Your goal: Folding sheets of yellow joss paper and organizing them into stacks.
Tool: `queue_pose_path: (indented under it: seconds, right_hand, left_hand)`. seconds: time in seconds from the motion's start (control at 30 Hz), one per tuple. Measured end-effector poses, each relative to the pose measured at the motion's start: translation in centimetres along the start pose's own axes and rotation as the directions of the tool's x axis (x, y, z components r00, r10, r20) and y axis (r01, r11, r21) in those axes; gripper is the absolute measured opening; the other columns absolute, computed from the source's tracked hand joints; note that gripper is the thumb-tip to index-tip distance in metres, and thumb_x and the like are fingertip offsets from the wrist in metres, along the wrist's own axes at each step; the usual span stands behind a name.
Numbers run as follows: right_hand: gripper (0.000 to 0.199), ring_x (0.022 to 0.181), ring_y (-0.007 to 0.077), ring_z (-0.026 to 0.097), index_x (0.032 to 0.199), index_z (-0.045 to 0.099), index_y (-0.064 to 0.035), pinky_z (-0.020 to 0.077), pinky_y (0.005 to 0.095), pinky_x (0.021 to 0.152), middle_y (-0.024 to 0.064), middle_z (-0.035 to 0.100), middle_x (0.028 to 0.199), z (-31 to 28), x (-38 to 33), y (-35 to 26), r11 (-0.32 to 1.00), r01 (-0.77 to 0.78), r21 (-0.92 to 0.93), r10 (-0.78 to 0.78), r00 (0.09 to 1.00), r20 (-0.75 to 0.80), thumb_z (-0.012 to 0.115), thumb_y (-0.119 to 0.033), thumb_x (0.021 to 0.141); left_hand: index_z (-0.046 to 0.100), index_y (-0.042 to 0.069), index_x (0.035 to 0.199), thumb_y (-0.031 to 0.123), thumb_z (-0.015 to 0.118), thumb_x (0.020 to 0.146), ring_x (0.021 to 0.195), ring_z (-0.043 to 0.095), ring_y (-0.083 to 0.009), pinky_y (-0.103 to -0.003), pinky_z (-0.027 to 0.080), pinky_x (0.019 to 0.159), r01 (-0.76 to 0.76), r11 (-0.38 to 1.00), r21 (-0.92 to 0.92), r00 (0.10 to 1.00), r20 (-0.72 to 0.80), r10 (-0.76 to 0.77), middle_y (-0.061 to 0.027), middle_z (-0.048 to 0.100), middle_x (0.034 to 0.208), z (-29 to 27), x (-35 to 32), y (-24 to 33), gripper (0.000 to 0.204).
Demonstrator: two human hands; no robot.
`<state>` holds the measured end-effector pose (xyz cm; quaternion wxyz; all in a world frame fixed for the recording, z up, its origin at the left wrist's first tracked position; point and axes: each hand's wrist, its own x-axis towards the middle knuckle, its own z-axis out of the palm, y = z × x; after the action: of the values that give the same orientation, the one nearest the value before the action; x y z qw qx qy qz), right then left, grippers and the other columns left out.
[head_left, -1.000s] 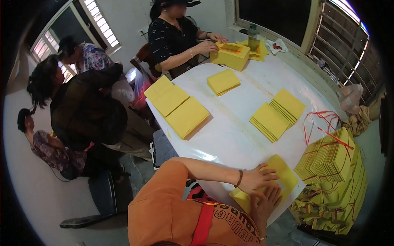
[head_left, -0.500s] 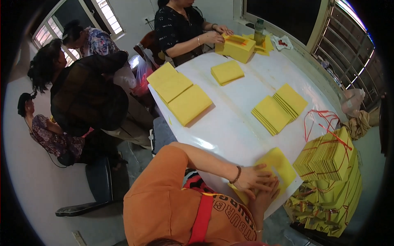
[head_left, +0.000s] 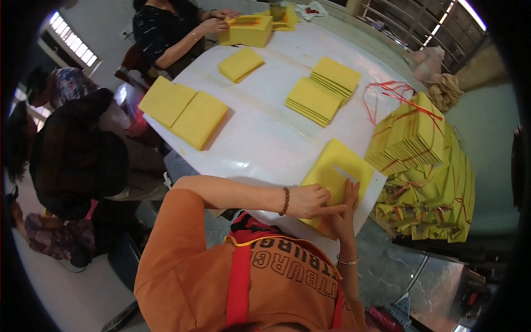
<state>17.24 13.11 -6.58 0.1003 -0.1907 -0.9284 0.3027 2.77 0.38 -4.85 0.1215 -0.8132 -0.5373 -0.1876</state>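
- The fingers of my left hand (head_left: 308, 200) are bent, the index pointing across to my other hand; whether they pinch anything I cannot tell.
- My right hand (head_left: 345, 213) has its fingers stretched out and lying on the yellow piece, gripping nothing, their tips just beside a pale strip (head_left: 341, 171).
- Over at the left, a co-worker in a black patterned top (head_left: 166, 36) sits across the white table (head_left: 257, 113).
- Near that side's edge, two overlapping yellow stacks (head_left: 182, 110) lie flat.
- A smaller yellow stack (head_left: 240, 64) is beyond them, and the co-worker's hands touch a yellow box (head_left: 246, 36).
- Farther right, two fanned yellow piles (head_left: 322, 93) lean together.
- My yellow piece (head_left: 332, 159) lies flat at the near corner, under my hands.
- Rightmost, a bundle tied with red string (head_left: 406, 135) rests against a heap of yellow pieces (head_left: 456, 193).
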Motion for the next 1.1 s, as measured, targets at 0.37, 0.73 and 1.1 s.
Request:
queue_pose_path:
  seconds: [0.37,0.73,1.1]
  right_hand:
    - [0.082,0.128,0.0307,0.037,0.146,-0.007,-0.0167,0.04,0.0368,0.096,0.0175,0.021,0.147,-5.1,1.5,0.0,0.151,0.117,0.982,0.349,0.923,-0.163,0.048,0.0,0.087]
    - [0.064,0.118,0.0286,0.042,0.138,0.022,0.0004,0.0353,0.0392,0.098,0.018,0.036,0.134,-3.2,0.3,-1.0,0.925,0.121,0.359,0.095,0.843,-0.53,0.057,-0.017,0.087]
    - [0.05,0.132,0.0302,0.028,0.124,0.053,-0.0155,0.0124,0.0566,0.104,0.0079,0.038,0.138,-0.2,-0.3,-2.5,0.961,-0.027,-0.276,0.004,0.996,-0.084,0.063,-0.036,0.079]
  left_hand:
    - [0.057,0.001,0.107,0.019,0.054,0.071,0.075,0.05,-0.015,-0.028,0.04,0.063,0.212,0.96,0.182,0.977,-0.071,-0.203,-0.002,0.051,0.083,1.4,1.1,1.1,0.041]
    - [0.062,0.012,0.108,0.019,0.067,0.064,0.078,0.057,-0.0245,-0.037,0.044,0.065,0.312,0.946,-0.089,0.885,-0.334,-0.323,-0.0043,0.062,0.091,-4.2,0.4,-9.5,0.044]
    - [0.058,0.014,0.106,0.011,0.059,0.071,0.082,0.053,-0.0174,-0.032,0.04,0.07,0.367,0.846,0.386,0.923,-0.261,-0.281,0.0019,0.058,0.093,-0.3,-1.9,-24.2,0.036]
